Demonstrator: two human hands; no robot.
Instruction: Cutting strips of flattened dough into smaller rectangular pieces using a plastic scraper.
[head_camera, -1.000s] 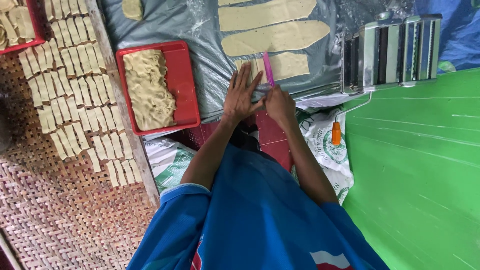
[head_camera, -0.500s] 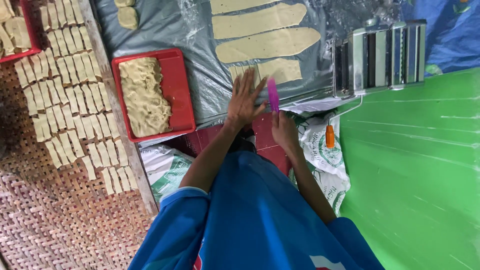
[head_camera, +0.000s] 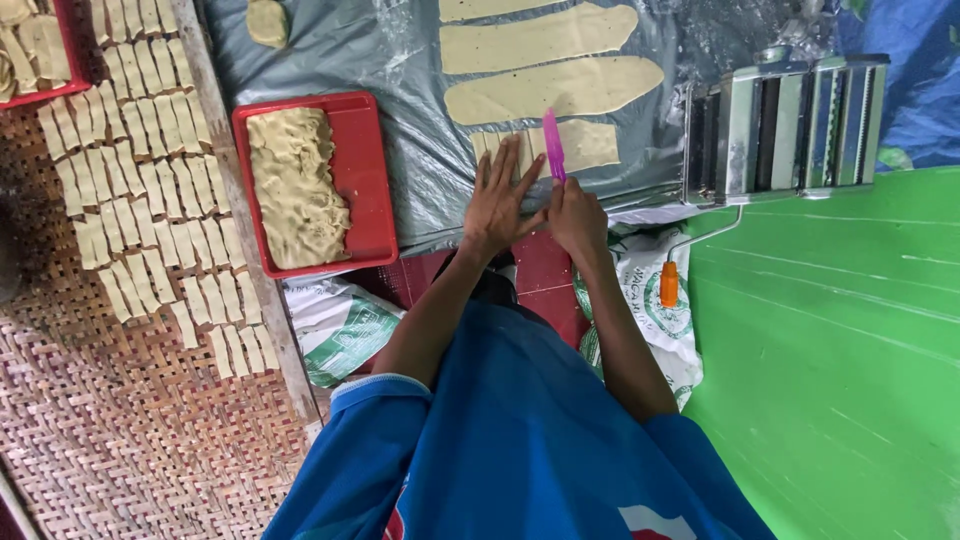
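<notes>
Right hand (head_camera: 577, 215) gripping pink knife (head_camera: 553, 146), blade on dough strip (head_camera: 585, 143) at 12 o'clock. Left hand (head_camera: 497, 200) flat, fingers spread, pressing strip's cut end just beside. Red tray (head_camera: 372, 180) at 9 o'clock, pasta roller (head_camera: 790, 125) at 3 o'clock.

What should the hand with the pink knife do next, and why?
Probably press the pink plastic knife down for another cut. The right hand holds it over the nearest flat dough strip, the left hand pins that strip flat, and only its left part looks sliced.
</notes>
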